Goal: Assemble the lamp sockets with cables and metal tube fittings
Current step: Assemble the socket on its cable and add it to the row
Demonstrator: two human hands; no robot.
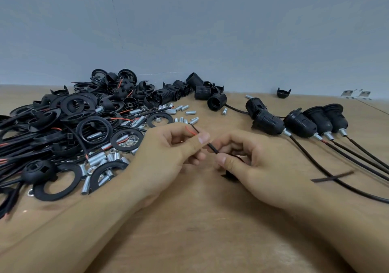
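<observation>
A thin black cable [212, 147] with a red and a black wire end runs between my two hands above the middle of the table. My left hand [168, 152] pinches it near the bared wire tips. My right hand [248, 163] pinches the cable lower down and also holds a small black socket part [228, 174] under its palm, mostly hidden. Several assembled lamp sockets [299, 123] with metal tube fittings and cables lie in a row at the right.
A large heap of black rings, socket caps and cables [69, 125] fills the left. Loose metal tubes [99, 159] and nuts lie beside it. Threaded socket bodies [189, 90] sit at the back by the grey wall. A dark strip [332, 177] lies across a cable.
</observation>
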